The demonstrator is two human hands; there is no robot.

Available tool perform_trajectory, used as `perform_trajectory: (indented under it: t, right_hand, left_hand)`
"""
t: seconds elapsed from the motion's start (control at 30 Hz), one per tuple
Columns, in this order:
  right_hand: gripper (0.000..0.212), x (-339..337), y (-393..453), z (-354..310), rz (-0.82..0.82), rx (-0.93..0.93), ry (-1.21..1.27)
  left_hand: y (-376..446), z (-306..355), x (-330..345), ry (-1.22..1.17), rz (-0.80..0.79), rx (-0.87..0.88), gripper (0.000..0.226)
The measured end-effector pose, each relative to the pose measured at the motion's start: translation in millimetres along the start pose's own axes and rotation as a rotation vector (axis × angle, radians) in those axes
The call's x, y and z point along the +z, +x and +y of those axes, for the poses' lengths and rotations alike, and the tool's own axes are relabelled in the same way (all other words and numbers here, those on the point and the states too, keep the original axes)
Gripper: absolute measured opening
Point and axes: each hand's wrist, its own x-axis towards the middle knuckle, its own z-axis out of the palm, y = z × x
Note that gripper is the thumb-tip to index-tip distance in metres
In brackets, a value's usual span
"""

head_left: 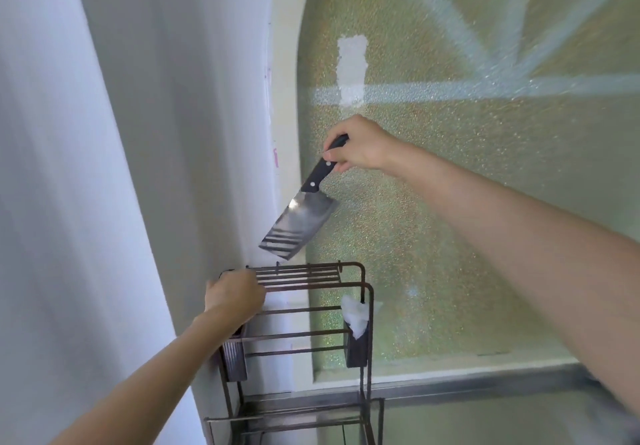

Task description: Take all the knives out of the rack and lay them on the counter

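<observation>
My right hand (356, 144) grips the black riveted handle of a steel cleaver (298, 226). The cleaver hangs blade-down and tilted, its tip a little above the slotted top of the brown wire rack (367, 292). My left hand (233, 297) rests on the rack's top left corner, fingers curled over the bars. No other knife shows in the rack's top slots.
The rack stands against a white wall (138, 167) on the left, in front of a frosted green window (485, 219). Two dark holders hang on the rack; the right holder (358, 347) has white crumpled paper (355, 313) in it. A metal sill (485, 382) runs along below the window.
</observation>
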Motion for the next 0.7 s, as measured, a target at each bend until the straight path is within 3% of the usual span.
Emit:
perform_trajectory:
  t: [0.07,0.13,0.2,0.27,0.4,0.6,0.7]
  right_hand:
    - [0.012,-19,-14,6,0.045,-0.008,0.044]
    - [0.011,-35,-32,17,0.082,-0.01,0.088]
    - [0.011,-45,-51,30,0.123,-0.001,0.145]
    - [0.011,-55,-73,46,0.166,0.01,0.227]
    - [0.012,-69,-118,84,0.227,0.049,0.322]
    - [0.018,-106,-212,160,0.201,0.193,0.133]
    - [0.014,-120,-259,194,0.202,0.264,-0.045]
  left_hand:
    - [5,22,-14,-0.474,0.025,-0.08,0.026]
    - [8,54,-28,-1.12,-0.145,-0.147,0.034]
    - [11,84,-39,-1.477,-0.331,-0.183,0.043]
    - [12,116,-44,-1.584,-0.41,-0.214,0.047]
    - [3,166,-37,-1.679,-0.435,-0.274,0.032]
    - [-30,258,-1,-1.712,-0.572,-0.275,0.027]
    - [-48,301,25,-1.671,-0.588,-0.195,0.025]
